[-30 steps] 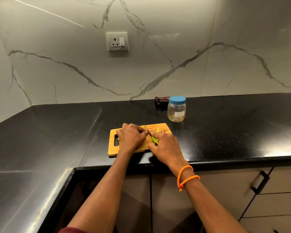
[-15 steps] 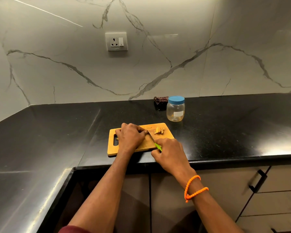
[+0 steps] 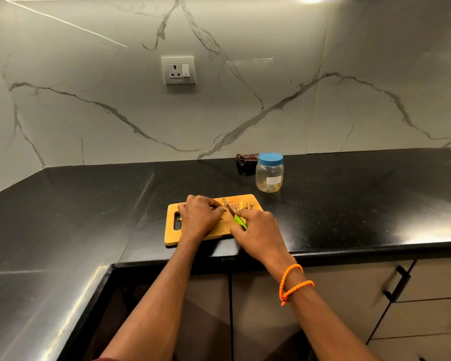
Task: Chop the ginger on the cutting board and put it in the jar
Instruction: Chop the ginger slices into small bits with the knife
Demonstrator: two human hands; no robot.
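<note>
On the black stone counter (image 3: 89,204), a rectangular wooden cutting board (image 3: 173,234) carries the ginger. Left hand (image 3: 199,217), fingers curled, pins an unseen piece; right hand (image 3: 258,230) grips the green-handled knife (image 3: 233,216), blade angled just beside the left fingertips. Cut ginger pieces (image 3: 245,205) lie at the board's far right. Step in hand: chopping. Clear plastic jar (image 3: 269,175) stands behind, blue lid (image 3: 270,159) on. Next, likely: finish cuts, unscrew lid.
</note>
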